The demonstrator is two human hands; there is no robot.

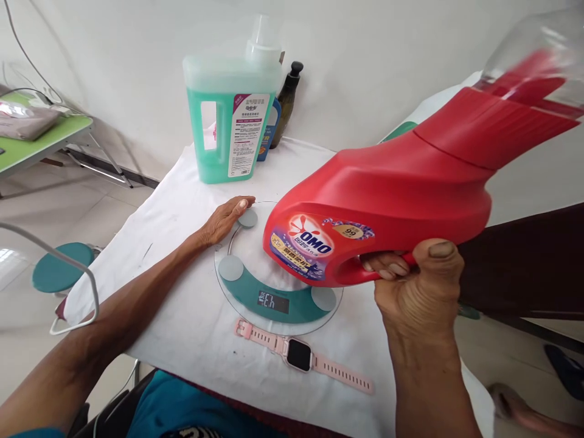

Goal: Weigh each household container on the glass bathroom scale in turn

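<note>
My right hand (pixel 417 286) is closed round the handle of a big red OMO detergent bottle (pixel 392 194). The bottle is lifted and tipped, its red cap end with a clear cover pointing up to the right, its base hanging just above a round glass scale (pixel 278 304). The scale's display is lit. My left hand (pixel 225 219) lies flat with fingers stretched out on the scale's far left rim. A pink smartwatch (pixel 301 354) lies flat just in front of the scale.
A white cloth (pixel 182 304) covers the table. A large green detergent jug (pixel 230 115), a blue bottle and a dark pump bottle (pixel 286 100) stand at the back by the wall. A green folding table (pixel 41 140) and a teal stool (pixel 59 266) are at left.
</note>
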